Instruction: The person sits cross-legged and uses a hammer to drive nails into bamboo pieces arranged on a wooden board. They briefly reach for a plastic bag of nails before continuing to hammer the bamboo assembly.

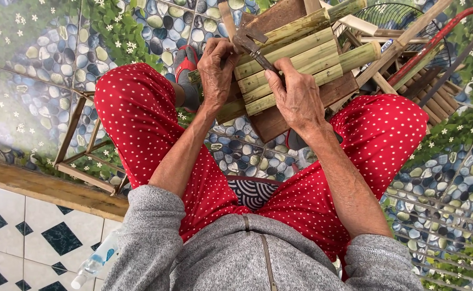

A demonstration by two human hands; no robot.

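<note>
Top centre of the frame — bamboo slats [296, 59] on a wooden block [271, 123], partly cut off. Right hand [297, 97] grips a hammer [252, 46]; left hand [217, 67] pinches something hidden.

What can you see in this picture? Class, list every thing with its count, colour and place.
split green bamboo lengths: several, side by side on the board
brown wooden board: one, under the bamboo
dark metal blade tool: one, across the bamboo
clear plastic bottle: one, lower left floor
wooden slat frame: one, brown, left floor
red polka-dot trousers: one pair
left hand: at the bamboo's left end
right hand: on the bamboo, at the tool
</note>
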